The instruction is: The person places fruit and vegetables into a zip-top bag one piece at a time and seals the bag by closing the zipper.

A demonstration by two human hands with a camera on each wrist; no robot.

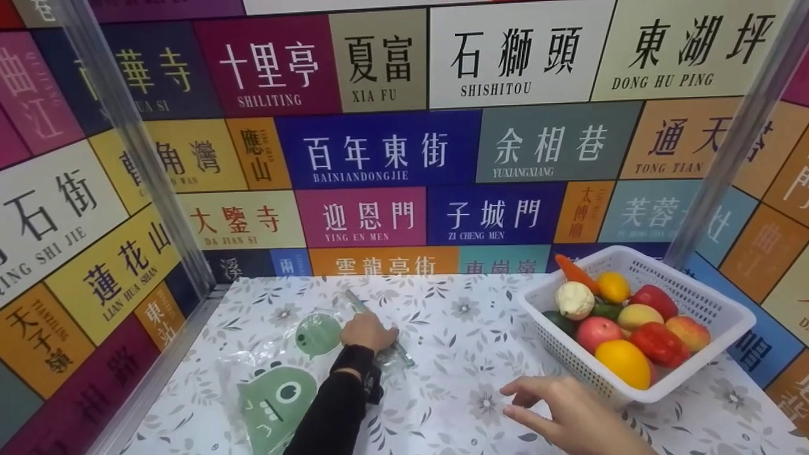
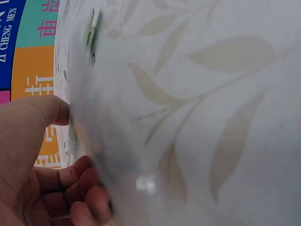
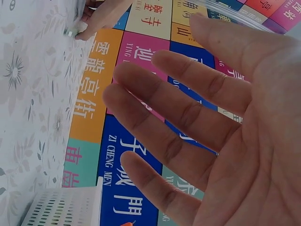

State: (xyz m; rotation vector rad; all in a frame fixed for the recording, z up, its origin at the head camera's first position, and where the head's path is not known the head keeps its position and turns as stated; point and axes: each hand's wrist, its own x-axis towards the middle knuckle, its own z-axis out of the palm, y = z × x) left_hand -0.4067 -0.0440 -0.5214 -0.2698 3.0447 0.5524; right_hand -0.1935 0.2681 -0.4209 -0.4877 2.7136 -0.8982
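Toward seven o'clock in the head view, the left hand [image 1: 368,332] pinches the clear bag [image 1: 278,398] beside its green strip [image 1: 406,356]; the right hand [image 1: 569,407], loose-fingered at five o'clock, holds nothing. Lightly steadying the facing film would probably help.

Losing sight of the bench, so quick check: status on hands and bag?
Left hand gripping clear bag. Right hand empty, near basket. Basket well apart from bag, not blocking it.
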